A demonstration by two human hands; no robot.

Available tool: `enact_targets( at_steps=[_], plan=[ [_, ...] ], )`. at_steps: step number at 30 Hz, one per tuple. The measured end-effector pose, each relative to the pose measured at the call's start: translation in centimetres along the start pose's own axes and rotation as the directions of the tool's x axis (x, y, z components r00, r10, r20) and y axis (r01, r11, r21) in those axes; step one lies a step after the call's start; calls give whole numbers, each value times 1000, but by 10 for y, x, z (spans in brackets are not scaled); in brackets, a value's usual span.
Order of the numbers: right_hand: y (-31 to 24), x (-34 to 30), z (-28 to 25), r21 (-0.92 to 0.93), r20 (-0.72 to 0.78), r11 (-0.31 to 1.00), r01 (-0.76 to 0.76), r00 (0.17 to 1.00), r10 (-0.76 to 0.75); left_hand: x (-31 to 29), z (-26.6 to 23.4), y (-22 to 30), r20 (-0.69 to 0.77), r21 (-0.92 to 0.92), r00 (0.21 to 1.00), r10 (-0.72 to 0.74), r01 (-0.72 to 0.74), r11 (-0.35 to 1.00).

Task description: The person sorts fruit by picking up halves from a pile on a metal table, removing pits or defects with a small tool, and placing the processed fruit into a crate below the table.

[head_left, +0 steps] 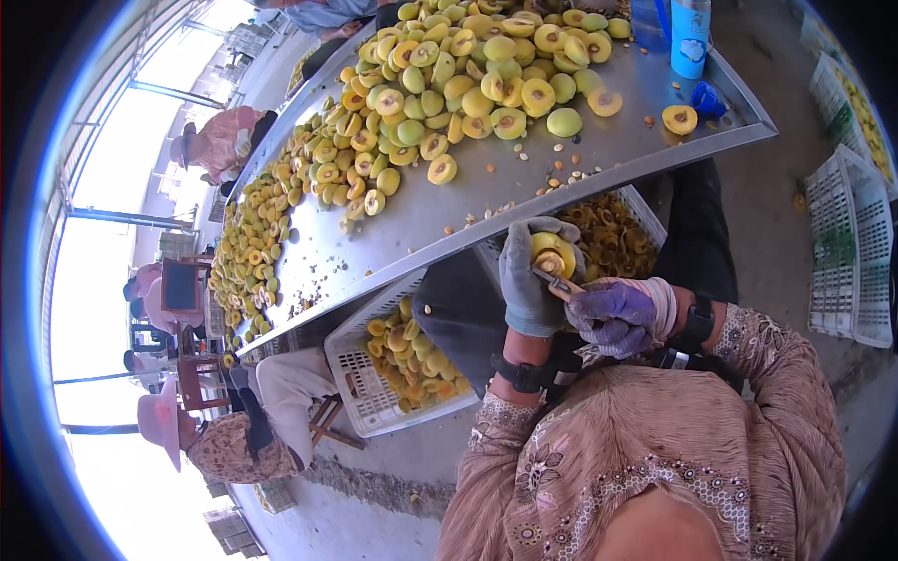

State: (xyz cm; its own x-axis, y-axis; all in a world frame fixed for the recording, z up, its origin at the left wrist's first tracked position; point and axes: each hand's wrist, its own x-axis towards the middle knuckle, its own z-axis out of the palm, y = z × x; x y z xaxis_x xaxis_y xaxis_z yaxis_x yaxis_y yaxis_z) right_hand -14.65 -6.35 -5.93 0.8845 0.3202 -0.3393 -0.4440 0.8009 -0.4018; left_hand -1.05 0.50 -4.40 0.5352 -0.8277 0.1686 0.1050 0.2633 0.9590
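My left hand (pixel 526 288), in a grey glove, is closed around a yellow, apricot-like fruit half (pixel 554 251) with its cut face turned up. In a purple-stained glove, my right hand (pixel 617 313) grips a small pitting knife (pixel 562 286) with a light handle. The tool's tip meets the brown centre of the fruit half. Both hands are over my lap, just off the near edge of the metal table (pixel 449 245). Below and behind them, a crate (pixel 645 206) holds many cut, brownish-yellow fruit pieces.
Halved fruit (pixel 486 75) is heaped across the table, with loose stones scattered nearby. A blue bottle (pixel 690 42) and a small blue cup (pixel 708 99) stand at the right. Another fruit crate (pixel 360 388) is at my left; white crates (pixel 847 252) stand right. Several people work along the left.
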Motion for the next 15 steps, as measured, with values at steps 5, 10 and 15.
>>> enact_targets(
  at_steps=[5, 10, 15],
  plan=[
    [24, 21, -47, -221, -54, 975, -33, 998, 22, 12, -42, -6, -379, -687, 818, -433, 65, 724],
    [17, 6, -93, -791, -523, 480, -379, 826, -209, -20, -126, 40, -529, -130, 841, -116, 55, 990],
    [41, 4, -127, -671, -526, 664, -331, 843, -111, -13, -240, 51, -394, 908, 805, 443, 415, 55]
  ],
)
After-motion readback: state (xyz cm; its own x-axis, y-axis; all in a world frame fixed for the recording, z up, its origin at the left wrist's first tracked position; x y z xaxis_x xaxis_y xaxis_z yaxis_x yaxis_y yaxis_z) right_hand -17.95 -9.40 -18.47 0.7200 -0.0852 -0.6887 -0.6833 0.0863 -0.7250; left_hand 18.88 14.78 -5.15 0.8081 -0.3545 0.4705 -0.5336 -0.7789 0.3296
